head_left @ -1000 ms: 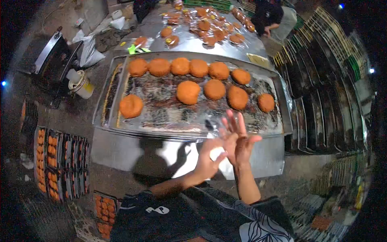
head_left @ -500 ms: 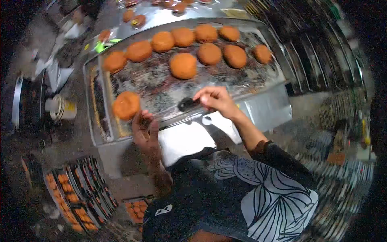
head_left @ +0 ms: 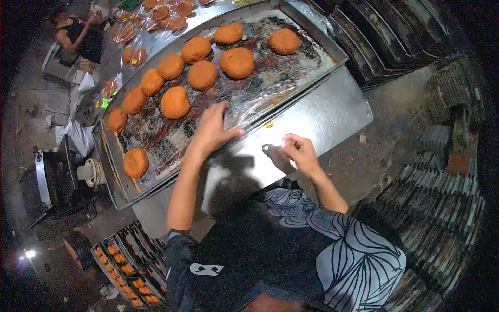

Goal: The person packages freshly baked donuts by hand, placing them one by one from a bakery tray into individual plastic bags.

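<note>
My left hand (head_left: pixel 214 130) is over the near edge of the baking tray (head_left: pixel 309 86), thumb and fingers spread apart. Just right of it, what looks like a clear plastic bag (head_left: pixel 252 112) lies across the tray edge, with a small yellow label (head_left: pixel 268 125) beside it. My right hand (head_left: pixel 301 153) hovers over the bare metal tabletop (head_left: pixel 332 112), fingers curled into a pinch; anything between them is too small to make out. Several round orange-brown buns sit on the tray, the closest to my left hand being one bun (head_left: pixel 175 102).
Bagged buns (head_left: pixel 134 56) lie on the metal surface beyond the tray. Another person (head_left: pixel 78 39) is at the far left. Stacked dark trays (head_left: pixel 384 41) stand at the right, and a rack of bun-filled trays (head_left: pixel 125 265) is low at the left.
The view has turned, so the tray appears tilted. My left hand has moved up over the tray's edge, and my right hand has come back from the tray to above the tabletop.
</note>
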`<state>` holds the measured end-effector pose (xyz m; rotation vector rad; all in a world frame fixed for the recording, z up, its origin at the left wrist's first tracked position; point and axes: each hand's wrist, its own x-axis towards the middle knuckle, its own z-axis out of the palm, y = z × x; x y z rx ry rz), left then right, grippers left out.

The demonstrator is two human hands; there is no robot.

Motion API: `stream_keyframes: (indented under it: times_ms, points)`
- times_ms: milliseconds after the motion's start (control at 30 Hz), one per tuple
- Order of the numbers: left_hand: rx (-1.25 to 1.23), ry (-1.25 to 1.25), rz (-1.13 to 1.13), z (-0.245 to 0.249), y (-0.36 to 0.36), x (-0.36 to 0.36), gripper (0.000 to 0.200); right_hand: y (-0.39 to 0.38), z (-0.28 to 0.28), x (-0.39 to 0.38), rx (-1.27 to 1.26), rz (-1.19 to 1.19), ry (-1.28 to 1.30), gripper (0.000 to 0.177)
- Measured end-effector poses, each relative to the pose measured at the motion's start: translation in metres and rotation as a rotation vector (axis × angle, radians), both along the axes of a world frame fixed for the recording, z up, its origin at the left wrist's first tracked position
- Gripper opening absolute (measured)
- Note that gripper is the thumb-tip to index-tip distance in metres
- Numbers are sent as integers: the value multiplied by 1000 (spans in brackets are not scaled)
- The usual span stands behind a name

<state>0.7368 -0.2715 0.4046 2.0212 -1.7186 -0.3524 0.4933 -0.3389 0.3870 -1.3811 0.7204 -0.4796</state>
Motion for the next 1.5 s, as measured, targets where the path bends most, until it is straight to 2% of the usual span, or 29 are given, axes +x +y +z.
stream_keyframes:
  times_ms: [33,133,200,300,367,400,500,533,600,667,700,733,767,833,867,900,933,967,1067,1100,1133,1167,1200,1233,1267,1300,1367,1400,1500]
  points:
    - [50,306,45,-4,-9,-10,64,0,-4,-3,7,50,29,21]
    - [222,329,29,4,-18,-21,43,-6,-15,-6,-80,211,141,25]
    - [-10,273,225,11,-13,-32,24,-8,-16,-7,-213,250,56,25]
    - [-175,741,453,53,3,-73,20,-24,1,2,-427,487,-144,25]
    - [-103,679,283,55,18,-105,21,-26,0,18,-422,537,-295,24]
    - [-94,961,385,53,25,-118,21,-27,-1,21,-431,587,-448,24]
    - [6,1241,555,27,53,-114,15,-25,4,9,-524,790,-174,25]
    - [11,1185,553,14,59,-116,12,-15,-3,3,-575,748,31,26]
    - [-46,991,488,-17,65,-120,10,8,-20,-9,-548,616,106,29]
    - [-153,825,402,-1,60,-118,13,24,-27,-10,-530,518,168,31]
    - [-225,660,317,7,60,-117,16,29,-28,-9,-305,428,117,32]
    - [-257,778,411,10,64,-114,17,31,-21,-1,-79,338,72,33]
    - [-292,780,438,15,67,-112,17,29,-9,10,-101,374,75,33]
    - [-454,527,486,25,74,-109,15,22,43,42,336,505,216,28]
    - [-464,438,355,-7,84,-107,15,20,38,59,469,486,11,36]
    - [-490,292,246,20,87,-109,9,23,44,80,502,463,-160,44]
    - [-744,510,443,11,81,-108,8,27,51,100,541,450,-334,53]
    - [-836,612,514,5,89,-93,11,39,63,123,304,490,-368,63]
    - [-1197,717,556,-23,132,-13,40,101,82,177,759,620,-675,82]
    - [-1276,1213,451,-30,156,-6,42,118,71,190,1029,782,-559,74]
    - [-1398,1719,391,-36,180,2,44,135,56,210,948,878,-384,63]
    - [-1325,1584,636,-42,210,12,45,149,43,232,862,964,-214,52]
    - [-1241,1424,860,-43,231,25,47,147,39,269,159,1172,-209,37]
    - [-1245,1412,864,-30,241,32,47,141,41,311,-564,1280,-189,26]
    - [-1293,1274,1108,-7,253,36,48,148,68,343,-719,1106,-205,27]
    - [-1336,1114,1335,6,261,45,48,150,27,415,-1367,699,-135,26]
    - [-1493,1167,1290,-2,276,56,46,128,-12,502,-1627,564,-91,49]
    - [-1646,1231,1234,-4,286,58,43,111,-19,512,-1744,677,50,52]
    - [-1704,1074,1251,2,312,62,41,94,-27,491,-1540,836,135,57]
